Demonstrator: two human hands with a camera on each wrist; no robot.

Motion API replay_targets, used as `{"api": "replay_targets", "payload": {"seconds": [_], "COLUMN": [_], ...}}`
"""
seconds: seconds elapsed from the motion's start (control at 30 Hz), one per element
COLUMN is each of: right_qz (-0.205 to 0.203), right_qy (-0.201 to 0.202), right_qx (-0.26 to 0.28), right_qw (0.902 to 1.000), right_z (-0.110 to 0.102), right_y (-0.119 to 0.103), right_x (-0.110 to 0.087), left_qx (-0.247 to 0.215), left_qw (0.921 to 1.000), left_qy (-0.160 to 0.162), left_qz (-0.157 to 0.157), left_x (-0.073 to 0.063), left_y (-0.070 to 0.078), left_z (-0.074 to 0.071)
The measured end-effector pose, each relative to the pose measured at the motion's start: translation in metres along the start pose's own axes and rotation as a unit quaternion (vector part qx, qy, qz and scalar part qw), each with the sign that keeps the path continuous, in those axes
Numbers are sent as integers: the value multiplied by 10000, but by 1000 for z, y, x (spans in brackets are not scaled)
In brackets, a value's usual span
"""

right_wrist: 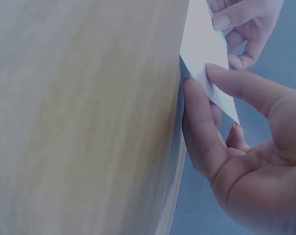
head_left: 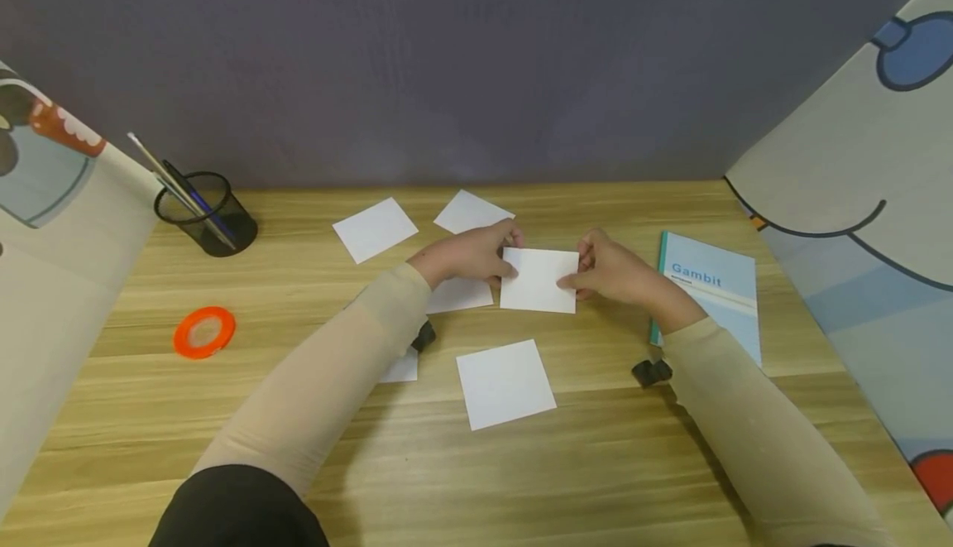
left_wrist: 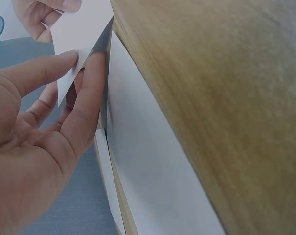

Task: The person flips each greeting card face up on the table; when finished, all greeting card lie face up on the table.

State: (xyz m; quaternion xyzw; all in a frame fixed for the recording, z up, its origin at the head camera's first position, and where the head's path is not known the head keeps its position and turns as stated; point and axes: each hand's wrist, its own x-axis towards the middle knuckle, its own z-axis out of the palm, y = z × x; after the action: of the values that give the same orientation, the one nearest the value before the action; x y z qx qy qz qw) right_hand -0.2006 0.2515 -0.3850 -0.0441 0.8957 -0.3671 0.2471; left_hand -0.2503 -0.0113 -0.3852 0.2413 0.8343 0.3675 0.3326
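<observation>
A small white paper card (head_left: 539,282) is held between both hands over the wooden table. My left hand (head_left: 476,252) pinches its left edge, thumb on top and fingers beneath, as the left wrist view shows with the card (left_wrist: 84,36) tilted. From the other side my right hand (head_left: 612,270) pinches the right edge the same way; in the right wrist view its thumb lies on the card (right_wrist: 206,49). Just under the left hand lies another white card (head_left: 460,295), partly covered by it. A further card (head_left: 506,385) rests on the table nearer the body.
Two white cards (head_left: 375,230) (head_left: 471,211) lie toward the back, and one (head_left: 402,367) shows partly beneath the left forearm. A mesh pen cup (head_left: 240,228) and an orange tape roll (head_left: 183,339) are at left. A blue notebook (head_left: 718,270) lies at right, partly behind the right wrist.
</observation>
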Motion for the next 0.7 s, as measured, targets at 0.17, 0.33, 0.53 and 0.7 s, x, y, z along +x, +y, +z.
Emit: {"api": "replay_targets", "payload": {"seconds": [0.17, 0.33, 0.53, 0.7], "right_qz": [0, -25, -239, -424], "right_qy": [26, 102, 270, 442], "right_qx": [15, -31, 97, 346], "right_qw": [10000, 9999, 9993, 9975], "right_z": [-1, -2, -4, -6], "right_y": [0, 0, -1, 0], "right_x": [-1, -1, -1, -1], "left_qx": [0, 45, -55, -152], "left_qw": [10000, 9997, 9992, 9983], "left_qy": [48, 216, 371, 507], "left_qz": [7, 100, 152, 232], "left_x": [1, 0, -3, -5], "left_y": [0, 1, 5, 8], "left_z": [0, 0, -2, -4]}}
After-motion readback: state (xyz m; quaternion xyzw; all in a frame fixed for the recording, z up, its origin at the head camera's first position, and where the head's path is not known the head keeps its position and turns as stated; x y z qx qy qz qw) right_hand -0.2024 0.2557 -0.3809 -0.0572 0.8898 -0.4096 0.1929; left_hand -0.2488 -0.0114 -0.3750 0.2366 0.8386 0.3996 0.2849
